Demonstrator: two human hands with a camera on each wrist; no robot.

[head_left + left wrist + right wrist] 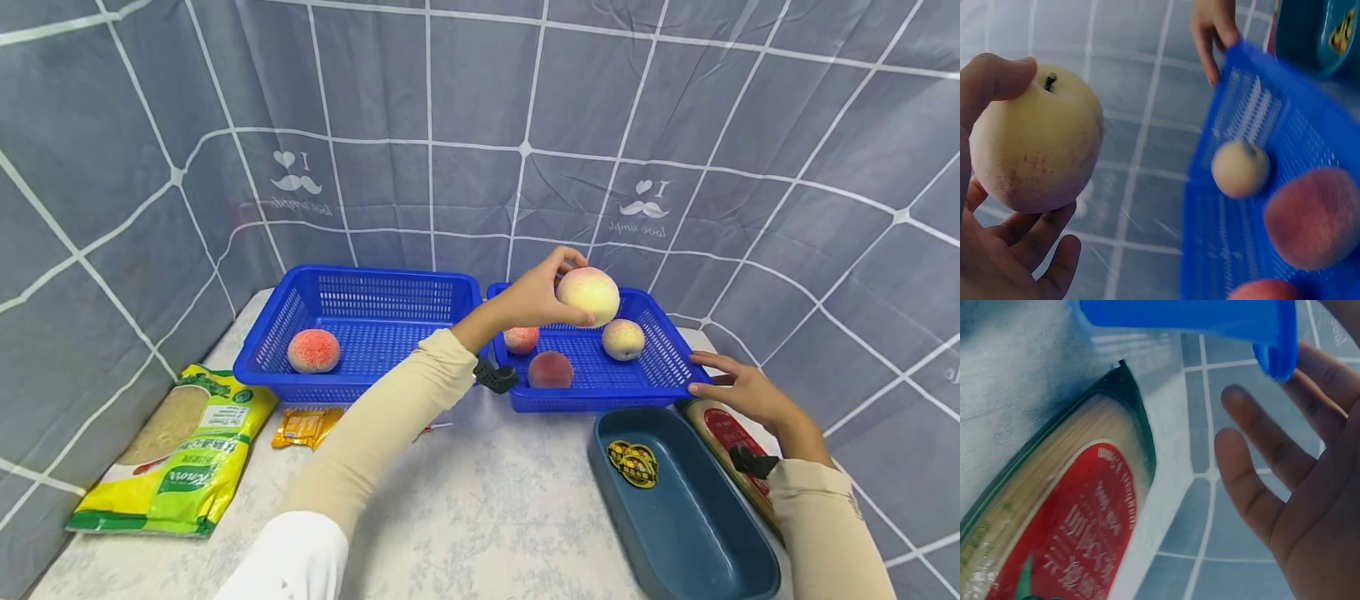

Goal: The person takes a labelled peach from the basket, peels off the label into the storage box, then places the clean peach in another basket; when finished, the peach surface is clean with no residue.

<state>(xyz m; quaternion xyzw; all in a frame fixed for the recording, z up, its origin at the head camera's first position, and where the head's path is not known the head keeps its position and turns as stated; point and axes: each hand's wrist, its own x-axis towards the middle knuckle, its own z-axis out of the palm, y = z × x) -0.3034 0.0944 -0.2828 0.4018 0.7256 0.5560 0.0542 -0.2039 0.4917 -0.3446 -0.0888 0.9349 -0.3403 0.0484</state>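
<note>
My left hand [536,296] grips a large pale yellow peach [588,296] over the right blue basket [600,402]. In the left wrist view the thumb presses beside the peach's stem and the fingers lie under it. My right hand [750,396] holds that basket at its right corner, the rim between thumb and forefingers; the other fingers hang loose in the right wrist view. Inside the basket lie a dark red peach [551,370], a small pale peach [623,340] and a pinkish peach [521,339], partly hidden by the left arm.
Another blue basket [258,367] stands at left with a red peach [313,351]. Before it lie a yellow-green Knorr bag [180,467] and an orange packet [306,427]. A teal tray [675,525] and a noodle pack [726,429] lie front right. Grey curtains surround the table.
</note>
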